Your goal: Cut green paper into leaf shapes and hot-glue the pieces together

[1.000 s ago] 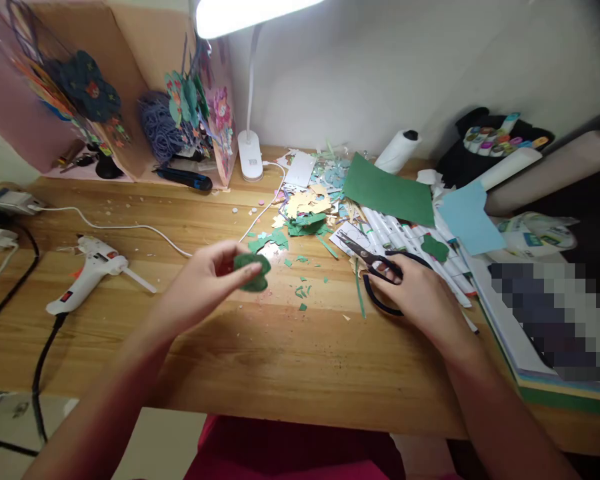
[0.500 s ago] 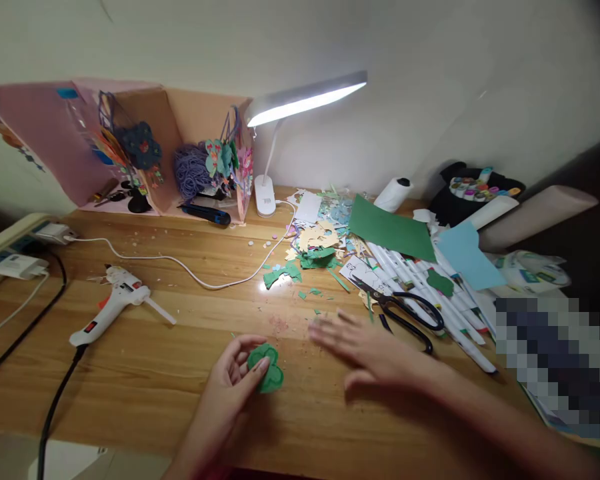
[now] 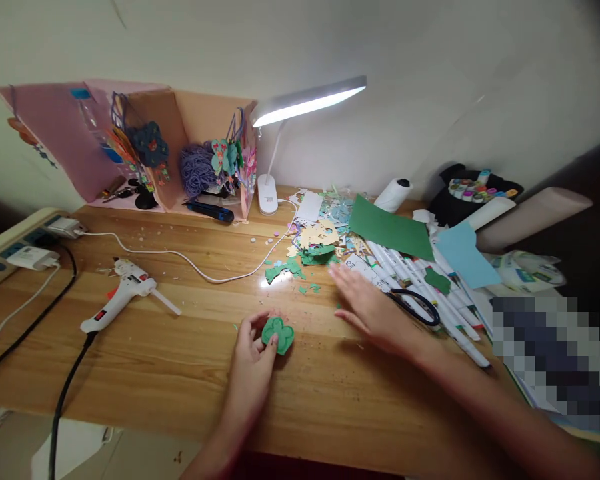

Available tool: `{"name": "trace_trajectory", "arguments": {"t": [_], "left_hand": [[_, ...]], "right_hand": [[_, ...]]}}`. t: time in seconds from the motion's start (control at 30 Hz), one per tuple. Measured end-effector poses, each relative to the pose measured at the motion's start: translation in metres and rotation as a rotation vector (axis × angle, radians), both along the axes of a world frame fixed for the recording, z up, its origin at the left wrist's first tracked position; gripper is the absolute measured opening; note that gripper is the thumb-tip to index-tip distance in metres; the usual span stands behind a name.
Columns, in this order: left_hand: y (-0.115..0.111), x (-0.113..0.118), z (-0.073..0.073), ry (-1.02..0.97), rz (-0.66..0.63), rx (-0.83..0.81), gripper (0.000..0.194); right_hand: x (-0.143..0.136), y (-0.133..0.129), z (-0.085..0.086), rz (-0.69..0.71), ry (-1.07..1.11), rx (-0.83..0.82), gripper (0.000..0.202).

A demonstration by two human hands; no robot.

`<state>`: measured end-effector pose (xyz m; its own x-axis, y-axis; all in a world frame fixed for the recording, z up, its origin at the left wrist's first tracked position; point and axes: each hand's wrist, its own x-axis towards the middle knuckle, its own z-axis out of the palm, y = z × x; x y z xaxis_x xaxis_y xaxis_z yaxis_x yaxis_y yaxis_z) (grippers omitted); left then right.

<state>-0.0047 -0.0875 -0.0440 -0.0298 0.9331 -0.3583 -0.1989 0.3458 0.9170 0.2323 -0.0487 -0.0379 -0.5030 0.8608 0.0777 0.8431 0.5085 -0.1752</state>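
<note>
Between thumb and fingers, my left hand (image 3: 257, 350) holds a green felt cutout (image 3: 279, 335) with rounded lobes and a darker line drawn inside its edge. My right hand (image 3: 363, 303) is stretched out flat, palm down, low over the wooden table (image 3: 180, 360). Its fingertips are close to small green scraps (image 3: 309, 289) and a heap of green offcuts (image 3: 317, 254). Beneath and behind that hand lie black-handled scissors (image 3: 420, 307), whose blades are mostly hidden. Small reddish crumbs dot the wood near both hands.
On the left are a white glue gun (image 3: 120, 293) with a black cable and a power strip (image 3: 20, 247). A lit desk lamp (image 3: 267, 193) stands at the back beside a pink box (image 3: 40, 133). White markers (image 3: 450, 313), green sheet (image 3: 393, 227) and blue paper (image 3: 467, 253) crowd the right.
My right hand has moved forward toward the scraps and now covers much of the scissors. My left hand, still holding the felt cutout, has shifted up and right; the view has moved slightly.
</note>
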Motion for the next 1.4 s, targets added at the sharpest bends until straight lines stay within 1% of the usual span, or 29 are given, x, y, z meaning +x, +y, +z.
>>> {"name": "trace_trajectory", "arguments": {"t": [0.07,0.1,0.2,0.27,0.33,0.37,0.4,0.47,0.5,0.53,0.57,0.6,0.63,0.7,0.73,0.77,0.8,0.83,0.87,0.9,0.97,1.03,1.13,1.2,1.27,1.33,1.4], "left_hand": [[-0.001,0.003,-0.002,0.0,0.062,0.025,0.046],[-0.002,0.002,-0.002,0.004,0.09,0.038,0.046],[-0.009,-0.01,0.002,0.046,0.153,0.092,0.046],[-0.016,-0.024,0.004,0.099,0.203,0.128,0.045],[-0.021,-0.039,0.003,0.147,0.252,0.148,0.045],[-0.023,-0.046,0.002,0.161,0.273,0.149,0.045],[-0.025,-0.051,0.0,0.165,0.281,0.143,0.045],[-0.026,-0.055,-0.004,0.163,0.265,0.12,0.041],[-0.027,-0.054,-0.005,0.159,0.244,0.111,0.038],[-0.027,-0.051,-0.006,0.157,0.224,0.11,0.035],[-0.026,-0.048,-0.005,0.157,0.208,0.119,0.031],[-0.026,-0.043,-0.003,0.158,0.196,0.138,0.028],[-0.026,-0.039,-0.001,0.161,0.185,0.158,0.026],[-0.025,-0.032,0.003,0.175,0.166,0.189,0.022],[-0.024,-0.029,0.004,0.181,0.162,0.201,0.021],[-0.024,-0.027,0.005,0.18,0.16,0.21,0.019],[-0.024,-0.025,0.005,0.171,0.161,0.218,0.018],[-0.023,-0.023,0.005,0.152,0.158,0.221,0.017],[-0.022,-0.021,0.003,0.131,0.147,0.217,0.018],[-0.021,-0.017,0.002,0.114,0.125,0.206,0.018],[-0.017,-0.007,-0.003,0.095,0.067,0.173,0.017],[-0.011,0.005,-0.008,0.087,0.026,0.16,0.014],[-0.004,0.021,-0.014,0.104,0.037,0.204,0.012],[-0.003,0.027,-0.016,0.208,0.001,0.263,0.015],[-0.006,0.028,-0.016,0.396,-0.081,0.362,0.019],[-0.013,0.022,-0.015,0.607,-0.165,0.468,0.024],[-0.018,0.008,-0.012,0.772,-0.199,0.514,0.028]], "right_hand": [[-0.015,-0.008,0.002,0.244,0.039,-0.123,0.061],[-0.024,-0.013,0.003,0.326,0.046,-0.187,0.06],[-0.048,-0.024,0.001,0.448,0.087,-0.304,0.063],[-0.058,-0.024,-0.003,0.52,0.104,-0.323,0.064],[-0.061,-0.018,-0.005,0.567,0.106,-0.31,0.065],[-0.062,-0.013,-0.005,0.561,0.097,-0.289,0.064],[-0.061,-0.008,-0.005,0.516,0.08,-0.252,0.064],[-0.06,0.0,-0.002,0.32,0.029,-0.138,0.063],[-0.06,0.002,0.0,0.19,0.009,-0.069,0.065],[-0.061,0.003,0.003,0.098,0.002,-0.008,0.067],[-0.063,0.003,0.005,0.079,0.009,0.034,0.068],[-0.065,0.001,0.006,0.137,0.024,0.046,0.067],[-0.067,0.0,0.006,0.256,0.037,0.024,0.066],[-0.067,0.001,0.003,0.501,0.039,-0.075,0.065],[-0.065,0.005,0.0,0.52,0.028,-0.108,0.065],[-0.06,0.01,-0.003,0.45,0.006,-0.109,0.066],[-0.055,0.015,-0.007,0.295,-0.012,-0.07,0.069],[-0.048,0.021,-0.009,0.113,-0.037,-0.023,0.071],[-0.041,0.026,-0.01,-0.021,-0.043,0.016,0.073],[-0.036,0.028,-0.011,-0.105,-0.031,0.055,0.073],[-0.028,0.025,-0.01,-0.174,0.024,0.097,0.067],[-0.025,0.014,-0.009,-0.17,0.096,0.094,0.059],[-0.026,-0.006,-0.01,-0.148,0.196,0.071,0.048],[-0.026,-0.016,-0.012,-0.139,0.258,0.056,0.042],[-0.024,-0.02,-0.014,-0.131,0.317,0.041,0.038],[-0.023,-0.022,-0.014,-0.121,0.363,0.033,0.036],[-0.022,-0.023,-0.013,-0.102,0.396,0.031,0.034]]}}
